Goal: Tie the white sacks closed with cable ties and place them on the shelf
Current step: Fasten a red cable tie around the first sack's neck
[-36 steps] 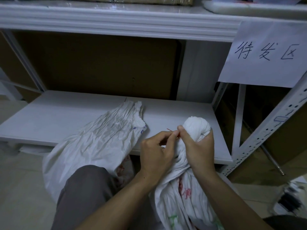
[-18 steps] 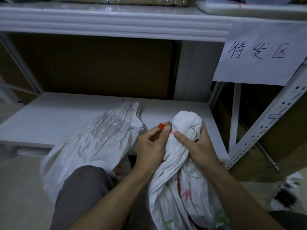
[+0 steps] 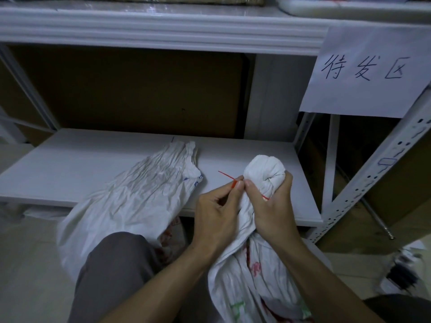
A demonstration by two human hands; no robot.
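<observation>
Head view, looking down at a low shelf [image 3: 93,164] of a white metal rack. Two white sacks appear.

Sack 1 [image 3: 247,287], with red and green print on its lower part, stands in front of the shelf's right end, between the person's forearms. Its neck is gathered, and the bunched top rises as a rounded knob above the right hand [image 3: 272,210]. This hand grips the neck just under the knob, its fingers [image 3: 288,183] curled round the far side and the thumb pressed against the cloth on the near side.

A red tie [image 3: 227,176] lies at the neck. The left hand [image 3: 217,213] pinches it between thumb and forefinger just left of the knob, with the thin tail pointing up and to the left over the shelf. A second short stretch of red shows below the right thumb, against the cloth. Whether the tie is locked cannot be told.

Sack 2 [image 3: 140,197] lies to the left, crumpled. Its open, pleated mouth rests on the shelf board, and its body hangs over the front edge toward the floor. It has no tie.

A grey trouser knee [image 3: 112,271] sits at lower left, in front of sack 2. A paper sign [image 3: 363,71] with three handwritten characters hangs from the upper shelf [image 3: 163,29] at right. Brown cardboard [image 3: 128,89] fills the back of the bay.
</observation>
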